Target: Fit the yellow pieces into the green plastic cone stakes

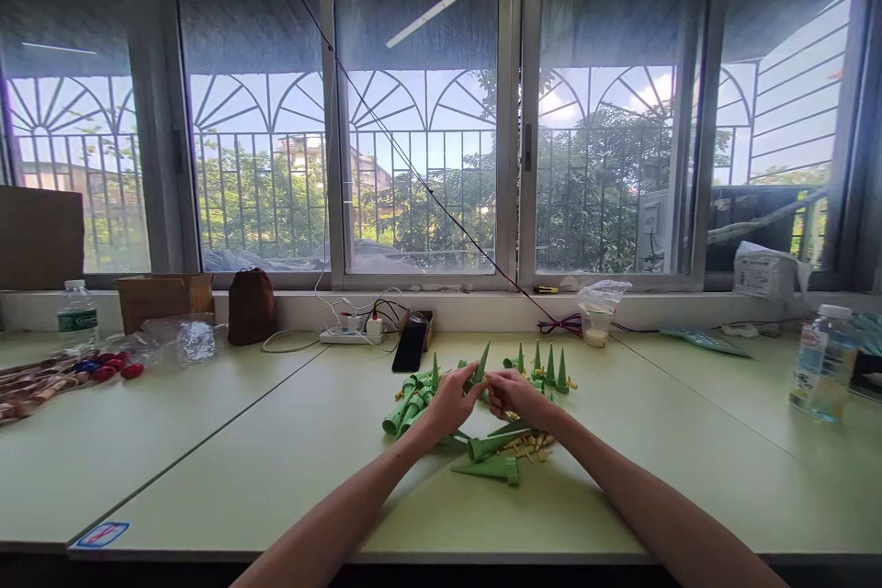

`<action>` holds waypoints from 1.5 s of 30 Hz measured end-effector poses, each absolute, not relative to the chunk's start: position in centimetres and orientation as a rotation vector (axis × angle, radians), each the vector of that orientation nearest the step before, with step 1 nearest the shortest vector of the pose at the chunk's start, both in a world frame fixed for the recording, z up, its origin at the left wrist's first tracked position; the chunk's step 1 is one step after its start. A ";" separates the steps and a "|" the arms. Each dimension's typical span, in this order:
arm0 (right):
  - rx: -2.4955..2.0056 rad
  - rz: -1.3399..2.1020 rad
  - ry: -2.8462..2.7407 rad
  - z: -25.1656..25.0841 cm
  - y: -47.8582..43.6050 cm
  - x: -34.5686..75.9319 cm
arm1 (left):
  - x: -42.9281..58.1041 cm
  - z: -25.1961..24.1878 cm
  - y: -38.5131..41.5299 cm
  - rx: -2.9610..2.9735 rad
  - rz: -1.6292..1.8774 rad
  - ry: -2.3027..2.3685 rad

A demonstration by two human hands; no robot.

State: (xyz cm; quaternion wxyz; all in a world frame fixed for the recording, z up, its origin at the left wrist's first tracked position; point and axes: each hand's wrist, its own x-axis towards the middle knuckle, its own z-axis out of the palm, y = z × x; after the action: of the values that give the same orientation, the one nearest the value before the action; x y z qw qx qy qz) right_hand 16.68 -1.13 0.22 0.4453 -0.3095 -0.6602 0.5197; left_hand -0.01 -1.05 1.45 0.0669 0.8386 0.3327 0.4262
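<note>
Both my arms reach out over a pale green table (276, 469). My left hand (451, 400) is closed on a green plastic cone spike (480, 365) that points up and away. My right hand (514, 395) meets it at the cone's base, fingers pinched on a small part I cannot make out. A heap of lying green cones (413, 404) sits just left of my hands. Several cones stand upright (551, 367) behind my right hand. Two more cones (492, 457) and small yellow pieces (527, 450) lie in front of my hands.
A black phone (411, 345) and a power strip (351, 333) lie by the window sill. Far left are a water bottle (76, 314), a cardboard box (162, 296), a brown pouch (252, 307) and red and blue parts (110, 367). A plastic cup in a bag (596, 320) and bottles (823, 367) stand on the right.
</note>
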 end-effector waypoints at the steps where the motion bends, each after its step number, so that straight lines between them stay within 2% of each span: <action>1: -0.797 1.208 -1.676 0.1 -1.1 16.6 | 0.0 1.5 -1.0 2.534 1.291 1.016; 8: -0.858 0.683 -1.837 -0.2 -1.2 16.2 | 0.0 1.7 -1.0 2.502 1.324 1.082; 18: -0.884 0.307 -1.930 0.9 -2.6 16.3 | 0.2 2.1 -1.5 2.500 1.278 1.158; 32: -0.919 0.128 -2.003 0.2 -2.1 16.3 | 0.1 1.7 -1.0 2.484 1.316 1.174; 45: -0.873 0.203 -1.999 0.2 -2.3 16.1 | 0.1 1.4 -0.8 2.389 1.354 1.134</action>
State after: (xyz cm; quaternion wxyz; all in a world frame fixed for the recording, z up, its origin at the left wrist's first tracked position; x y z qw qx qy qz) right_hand 16.13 -2.32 0.23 0.4576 -0.3542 -0.8114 0.0823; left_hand 0.11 -0.84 1.41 0.0853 0.8012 0.3803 0.4541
